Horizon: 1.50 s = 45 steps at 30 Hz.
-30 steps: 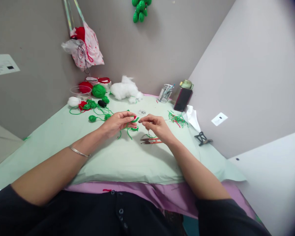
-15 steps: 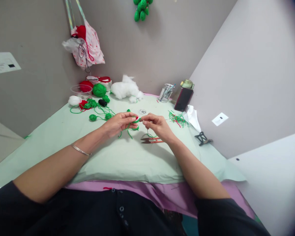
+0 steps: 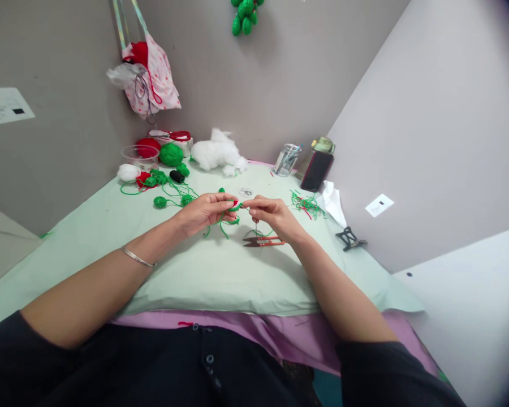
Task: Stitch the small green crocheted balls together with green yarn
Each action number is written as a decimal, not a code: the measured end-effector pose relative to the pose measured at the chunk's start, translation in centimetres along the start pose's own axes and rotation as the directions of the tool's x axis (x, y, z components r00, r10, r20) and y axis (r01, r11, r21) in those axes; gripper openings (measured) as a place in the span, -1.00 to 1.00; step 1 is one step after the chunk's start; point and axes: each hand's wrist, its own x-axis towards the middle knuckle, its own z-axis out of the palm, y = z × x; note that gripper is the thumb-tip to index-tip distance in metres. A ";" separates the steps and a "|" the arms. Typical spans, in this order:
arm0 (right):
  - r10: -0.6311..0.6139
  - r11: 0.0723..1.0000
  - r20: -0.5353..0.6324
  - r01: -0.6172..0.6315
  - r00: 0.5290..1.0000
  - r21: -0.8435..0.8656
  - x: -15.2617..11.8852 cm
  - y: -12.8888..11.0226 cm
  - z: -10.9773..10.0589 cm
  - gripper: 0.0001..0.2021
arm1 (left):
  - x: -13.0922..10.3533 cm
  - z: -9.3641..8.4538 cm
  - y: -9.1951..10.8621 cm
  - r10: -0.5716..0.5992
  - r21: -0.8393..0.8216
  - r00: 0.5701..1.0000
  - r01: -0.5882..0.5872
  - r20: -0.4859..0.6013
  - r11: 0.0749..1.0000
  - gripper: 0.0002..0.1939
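My left hand [image 3: 206, 213] pinches a small crocheted piece [image 3: 237, 206] in red, white and green between thumb and fingers. Loose green yarn ends [image 3: 224, 230] dangle beneath it. Right beside the piece, my right hand [image 3: 274, 215] is closed in a pinch on what looks like a thin needle, mostly hidden by the fingers. A dark thread [image 3: 256, 229] runs down from these fingers toward the table. Orange-handled thread snips [image 3: 263, 242] lie below my right hand, blades pointing left.
Green yarn balls [image 3: 171, 154], a black thread spool [image 3: 177, 177] and a clear tub [image 3: 140, 157] crowd the back left. White stuffing [image 3: 216, 151] lies at the back. Rightward are a pen cup [image 3: 287, 161], a phone [image 3: 317, 172], yarn scraps [image 3: 306, 204] and a black stand [image 3: 350, 239].
My right hand has drawn very slightly right of the piece, and a thin line now shows between its fingertips and the piece. My left hand stays in place.
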 end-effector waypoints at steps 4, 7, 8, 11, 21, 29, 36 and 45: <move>0.048 0.995 -0.035 -0.045 0.998 0.085 0.3 0.3 0.8 -0.74 | 0.2 0.3 -0.6 0.006 0.018 1.000 -0.006 -0.004 1.000 -0.71; 0.053 0.994 -0.069 -0.046 0.996 0.099 0.6 0.6 1.4 -0.73 | 0.5 0.5 -1.2 0.025 0.026 0.999 -0.024 -0.026 0.999 -0.67; 0.053 0.995 -0.087 -0.046 0.995 0.086 0.6 0.6 1.6 -0.74 | 0.5 0.6 -1.3 0.034 0.029 0.999 -0.033 -0.034 0.999 -0.67; 0.054 0.998 -0.146 -0.050 0.988 0.027 0.7 0.8 2.1 -0.79 | 0.7 0.7 -1.6 0.065 0.048 0.996 -0.062 -0.064 0.997 -0.65; -0.025 0.971 -0.143 -0.010 0.989 -0.238 0.3 0.9 2.9 -0.77 | 1.2 0.3 -2.6 0.099 0.137 0.989 -0.084 -0.113 0.987 -0.59; -0.146 0.929 -0.203 0.064 0.968 -0.365 0.4 0.0 2.4 -0.90 | 0.8 0.8 -2.5 0.014 0.309 0.999 -0.002 -0.036 0.951 -0.69; 0.107 0.971 -0.265 -0.044 0.958 0.233 0.7 -1.1 0.4 -0.69 | 0.8 0.4 -2.5 -0.110 0.236 0.993 0.095 0.049 0.967 -0.71; 0.059 0.945 -0.515 0.118 0.855 0.304 0.9 -1.1 -4.1 -0.67 | 1.0 -0.3 -2.3 -0.113 0.175 0.992 0.100 0.063 0.979 -0.70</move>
